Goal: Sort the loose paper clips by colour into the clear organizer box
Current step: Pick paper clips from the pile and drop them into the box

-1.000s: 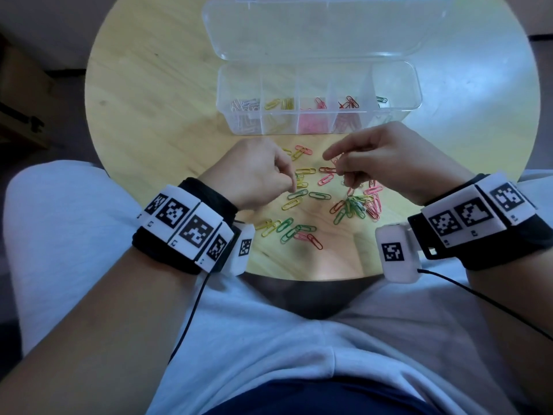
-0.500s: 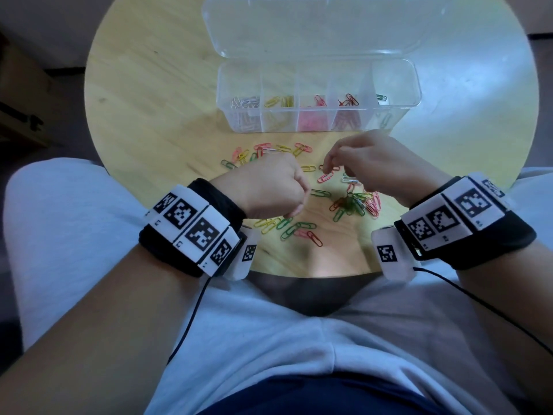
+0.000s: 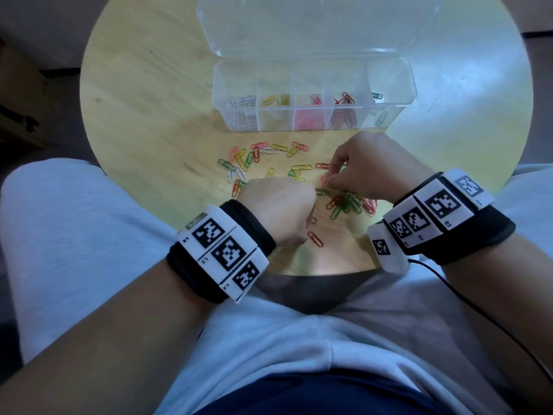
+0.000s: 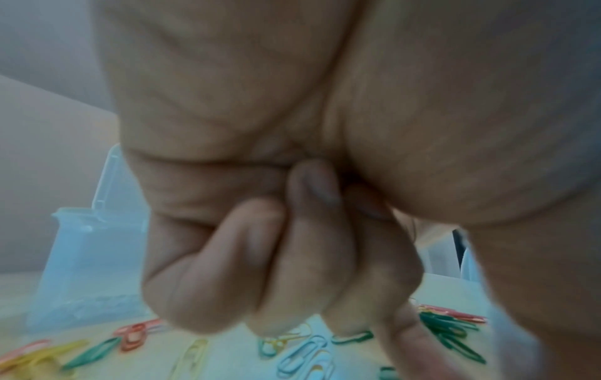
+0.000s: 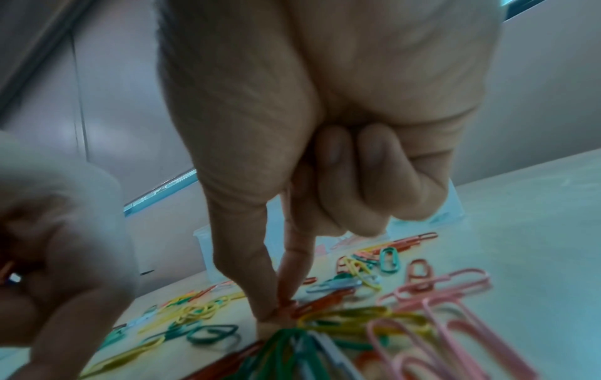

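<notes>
The clear organizer box (image 3: 314, 119) stands open at the table's middle, with white, yellow, pink, red and green clips in separate compartments. Loose paper clips (image 3: 257, 158) of mixed colours lie in front of it, with a green bunch (image 3: 348, 203) nearer me. My right hand (image 3: 327, 181) pinches a red paper clip (image 5: 325, 299) on the table between thumb and forefinger (image 5: 276, 312); its other fingers are curled. My left hand (image 3: 281, 208) is a closed fist (image 4: 325, 231) just left of it. The right wrist view shows something orange-red inside that fist (image 5: 5, 267).
The box's clear lid (image 3: 317, 22) lies open behind it. The round wooden table (image 3: 143, 94) has bare wood at left and right. One red clip (image 3: 315, 238) lies near the front edge. My lap sits just below the table's rim.
My left hand has drawn back toward me and curled tighter, uncovering the clips at the left. My right hand has dropped its fingertips onto the clips.
</notes>
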